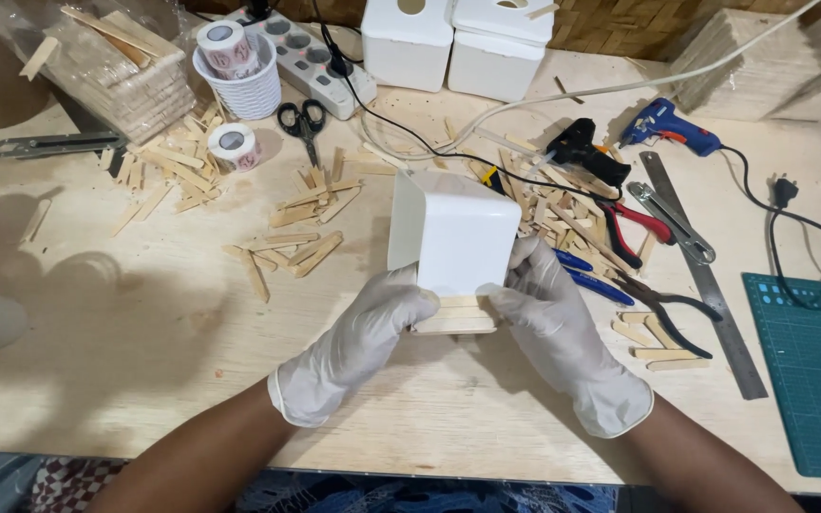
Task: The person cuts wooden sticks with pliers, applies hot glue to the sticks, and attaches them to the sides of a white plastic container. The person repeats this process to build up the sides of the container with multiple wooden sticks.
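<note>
While your gloved left hand (pixel 372 328) and right hand (pixel 548 318) curled closed on the white box (pixel 453 233), it sat at their twelve o'clock above the counter (pixel 144 361), wooden sticks (pixel 455 318) glued along its base.

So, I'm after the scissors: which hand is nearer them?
Left. The left hand lies below the scissors; the right hand is farther off to their right.

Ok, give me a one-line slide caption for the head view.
Gloved left hand and right hand hold a white box on flat wooden sticks at a cluttered workbench.
</note>
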